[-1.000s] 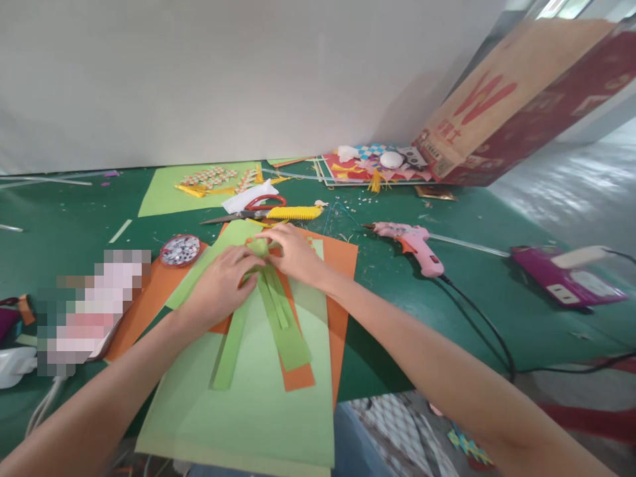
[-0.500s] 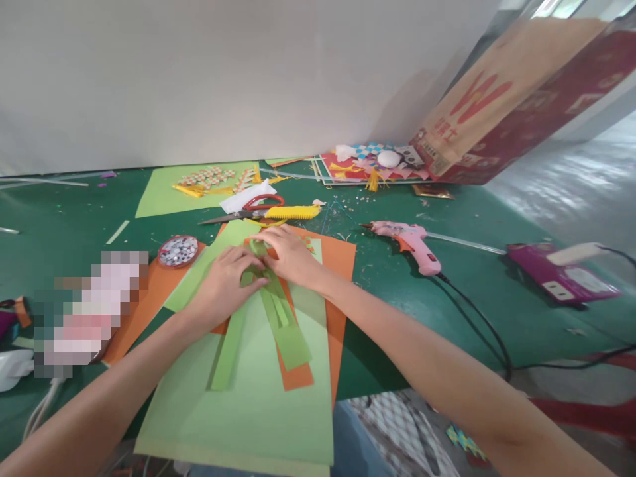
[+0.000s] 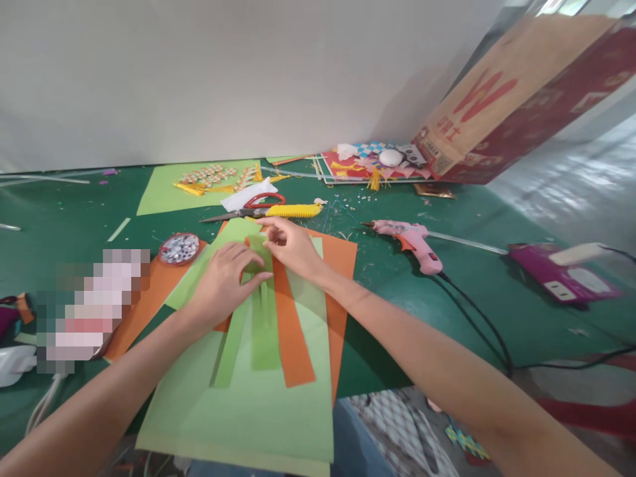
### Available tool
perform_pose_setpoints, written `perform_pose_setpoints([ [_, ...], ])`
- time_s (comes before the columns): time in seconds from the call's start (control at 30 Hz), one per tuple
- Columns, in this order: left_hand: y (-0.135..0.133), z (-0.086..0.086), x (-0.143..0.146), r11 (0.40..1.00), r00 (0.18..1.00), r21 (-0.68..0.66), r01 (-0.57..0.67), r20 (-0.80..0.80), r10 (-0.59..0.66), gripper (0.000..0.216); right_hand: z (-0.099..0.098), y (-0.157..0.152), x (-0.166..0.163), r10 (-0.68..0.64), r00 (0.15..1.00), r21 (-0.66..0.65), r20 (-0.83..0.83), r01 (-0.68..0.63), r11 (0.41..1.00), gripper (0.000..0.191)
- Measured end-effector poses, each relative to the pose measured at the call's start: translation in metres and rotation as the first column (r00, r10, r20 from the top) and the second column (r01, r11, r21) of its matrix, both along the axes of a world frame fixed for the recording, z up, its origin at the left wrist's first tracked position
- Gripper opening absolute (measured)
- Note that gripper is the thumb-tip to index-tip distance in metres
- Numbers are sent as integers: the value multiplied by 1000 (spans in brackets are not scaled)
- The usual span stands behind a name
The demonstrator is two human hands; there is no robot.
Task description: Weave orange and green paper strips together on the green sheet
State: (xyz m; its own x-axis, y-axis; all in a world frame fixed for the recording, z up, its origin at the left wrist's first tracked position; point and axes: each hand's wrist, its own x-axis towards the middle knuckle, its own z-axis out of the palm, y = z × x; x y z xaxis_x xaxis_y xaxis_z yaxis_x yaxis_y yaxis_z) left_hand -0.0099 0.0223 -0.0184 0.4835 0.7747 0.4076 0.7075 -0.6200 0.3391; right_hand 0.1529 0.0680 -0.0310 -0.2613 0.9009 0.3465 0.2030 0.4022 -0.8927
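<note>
My right hand (image 3: 293, 250) pinches the upper end of a green paper strip (image 3: 265, 331), which hangs over the pale green sheets and is blurred by motion. Close by on the left, my left hand (image 3: 224, 275) has its thumb and fingers parted beside that strip. Below it lies a narrower green strip (image 3: 226, 364). An orange paper strip (image 3: 293, 344) runs downward to the right of the held one. All of them rest over a stack of light green paper (image 3: 238, 424), with orange paper (image 3: 342, 271) underneath. My fingers hide the strips' upper ends.
Behind the hands lie red-handled scissors (image 3: 265, 199) and a yellow-handled tool (image 3: 294, 211). A pink glue gun (image 3: 410, 242) sits at right, its cord trailing near a purple power strip (image 3: 561, 271). A round case (image 3: 179, 249) is at left. A paper bag (image 3: 477, 99) stands at the back right.
The held green strip has swung left, off the orange strip, which now shows along its length. My left thumb and fingers have come apart from the strip; my right hand has shifted slightly up.
</note>
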Motion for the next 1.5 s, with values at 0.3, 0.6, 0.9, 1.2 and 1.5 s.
perform_pose_setpoints([
  [0.3,-1,2,0,986,991,-119,-118,-69,110,14,5,-1,0,-40,983,-75,-181,27,997,42],
  [0.6,-2,3,-1,972,985,-164,-170,-36,166,11,24,-3,18,-56,959,-53,-278,43,998,47],
  [0.9,-3,16,6,894,908,-418,-164,291,303,18,10,-1,5,-6,976,-124,-216,-22,992,50],
  [1.2,6,2,-11,902,897,-292,-317,218,385,20,13,-1,17,-24,913,150,407,-41,988,25],
  [1.5,1,1,-7,996,997,41,-80,2,80,18,15,-8,25,3,710,158,705,-162,974,30],
])
